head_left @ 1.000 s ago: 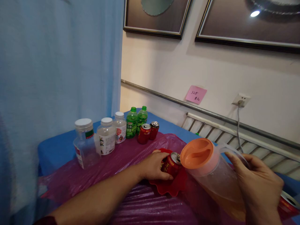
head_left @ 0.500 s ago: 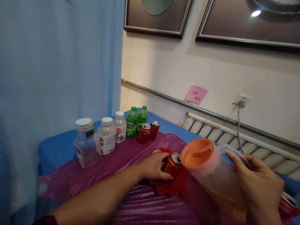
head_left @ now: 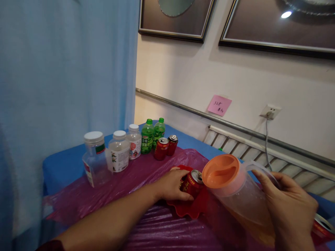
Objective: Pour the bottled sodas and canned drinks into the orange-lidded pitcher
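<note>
My left hand (head_left: pixel 176 184) is wrapped round a red drink can (head_left: pixel 192 186), which leans a little toward the right over a red scalloped dish (head_left: pixel 190 210). By its handle, my right hand (head_left: pixel 289 204) grips a clear plastic pitcher (head_left: pixel 247 209) with an orange lid (head_left: pixel 221 171). The pitcher is tilted left, and its lid edge meets or nearly meets the can's top. Amber liquid lies low in the pitcher. Whether any liquid flows into the can I cannot tell.
Clear white-capped jars (head_left: pixel 119 151), two green bottles (head_left: pixel 148 136) and two red cans (head_left: pixel 161 149) stand at the back left on purple plastic film (head_left: pixel 146 233) over a blue surface. Another red can (head_left: pixel 323 228) is at the right edge. A radiator (head_left: pixel 235 144) lines the wall.
</note>
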Motion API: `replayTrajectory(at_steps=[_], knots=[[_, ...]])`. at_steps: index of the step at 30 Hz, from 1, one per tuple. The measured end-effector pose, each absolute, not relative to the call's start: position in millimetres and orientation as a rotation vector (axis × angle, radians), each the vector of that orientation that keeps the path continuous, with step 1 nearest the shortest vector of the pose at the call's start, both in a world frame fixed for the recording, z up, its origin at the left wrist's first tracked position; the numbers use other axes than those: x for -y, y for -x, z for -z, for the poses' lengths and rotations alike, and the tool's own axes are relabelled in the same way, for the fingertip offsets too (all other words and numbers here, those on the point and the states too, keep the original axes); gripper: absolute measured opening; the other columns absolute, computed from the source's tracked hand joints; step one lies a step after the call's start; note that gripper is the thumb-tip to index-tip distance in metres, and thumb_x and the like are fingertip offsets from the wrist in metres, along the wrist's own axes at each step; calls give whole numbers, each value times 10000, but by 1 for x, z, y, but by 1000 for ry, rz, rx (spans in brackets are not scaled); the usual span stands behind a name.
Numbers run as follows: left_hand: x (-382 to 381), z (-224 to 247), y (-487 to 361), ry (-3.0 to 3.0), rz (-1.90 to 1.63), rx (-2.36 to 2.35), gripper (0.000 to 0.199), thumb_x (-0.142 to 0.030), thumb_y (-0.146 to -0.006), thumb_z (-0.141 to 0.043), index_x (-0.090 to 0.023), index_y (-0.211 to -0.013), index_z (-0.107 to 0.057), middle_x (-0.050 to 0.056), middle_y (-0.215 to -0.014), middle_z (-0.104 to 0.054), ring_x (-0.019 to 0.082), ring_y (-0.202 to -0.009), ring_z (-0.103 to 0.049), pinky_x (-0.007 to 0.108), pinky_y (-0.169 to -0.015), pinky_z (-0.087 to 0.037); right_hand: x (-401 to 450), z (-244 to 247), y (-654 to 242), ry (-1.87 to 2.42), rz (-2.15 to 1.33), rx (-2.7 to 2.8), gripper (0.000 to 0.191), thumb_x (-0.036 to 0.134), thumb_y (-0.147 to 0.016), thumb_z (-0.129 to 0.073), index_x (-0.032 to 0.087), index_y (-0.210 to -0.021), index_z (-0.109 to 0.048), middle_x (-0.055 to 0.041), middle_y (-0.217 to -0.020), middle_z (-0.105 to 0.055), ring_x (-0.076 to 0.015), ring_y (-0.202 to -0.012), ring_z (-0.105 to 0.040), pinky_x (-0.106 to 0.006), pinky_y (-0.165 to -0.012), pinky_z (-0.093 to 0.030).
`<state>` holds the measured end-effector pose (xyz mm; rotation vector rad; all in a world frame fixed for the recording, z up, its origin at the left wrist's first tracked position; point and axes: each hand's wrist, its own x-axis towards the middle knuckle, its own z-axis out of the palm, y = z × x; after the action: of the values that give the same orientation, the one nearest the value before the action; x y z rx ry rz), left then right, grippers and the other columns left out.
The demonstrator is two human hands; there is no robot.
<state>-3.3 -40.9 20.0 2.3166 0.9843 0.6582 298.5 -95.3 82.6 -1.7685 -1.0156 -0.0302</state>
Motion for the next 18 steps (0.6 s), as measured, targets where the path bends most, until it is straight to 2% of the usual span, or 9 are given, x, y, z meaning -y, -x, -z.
replayTrajectory(at_steps=[14, 18], knots=[[41, -20, 3, -2305, -635, -990, 653, -467, -660, -855, -262, -1247, -656, 37, -1173, -753, 308, -1049, -664, 422, -1014, -373, 96, -84, -297, 1765, 33, 1011, 547, 764, -651, -706, 246, -816, -758, 26, -683, -662, -220, -714, -619, -307, -640, -401], [41, -20, 3, -2319, -636, -988, 641, -473, -660, -852, -268, -1235, -657, 32, -1161, -759, 302, -1039, -670, 413, -1010, -377, 97, -84, -297, 1775, 59, 1029, 556, 761, -671, -699, 235, -837, -764, 14, -678, -676, -243, -725, -630, -315, -638, -407]])
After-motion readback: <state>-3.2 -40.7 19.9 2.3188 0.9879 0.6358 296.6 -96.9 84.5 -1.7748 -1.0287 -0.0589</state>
